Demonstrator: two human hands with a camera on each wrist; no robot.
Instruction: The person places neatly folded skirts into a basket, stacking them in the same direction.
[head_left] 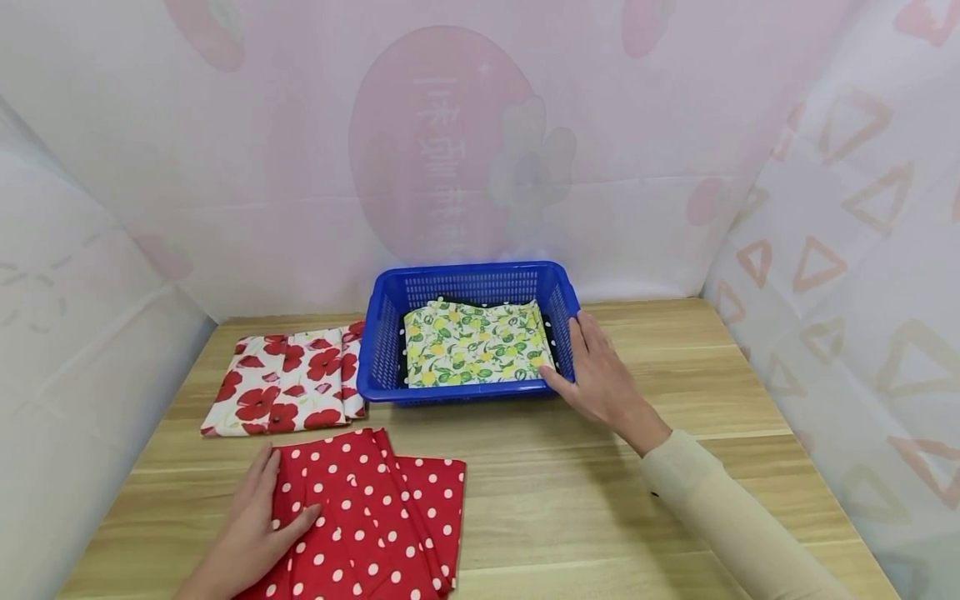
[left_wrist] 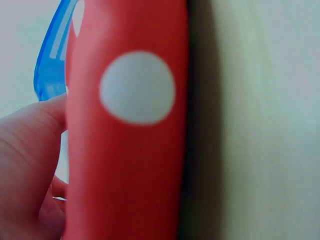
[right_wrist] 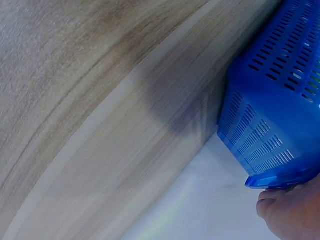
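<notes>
A folded red cloth with white polka dots lies at the front of the table. My left hand rests on its left part, thumb spread over the top and fingers along the left edge. In the left wrist view the folded edge of the cloth fills the middle. My right hand holds the near right corner of a blue plastic basket, thumb at the front rim and fingers along the right rim. Inside the basket a folded lemon-print cloth lies on a black cloth with white dots, mostly hidden.
Left of the basket lies a folded white cloth with red poppies, its right end against the basket's side. The wooden table is bounded by printed fabric walls at the back and both sides.
</notes>
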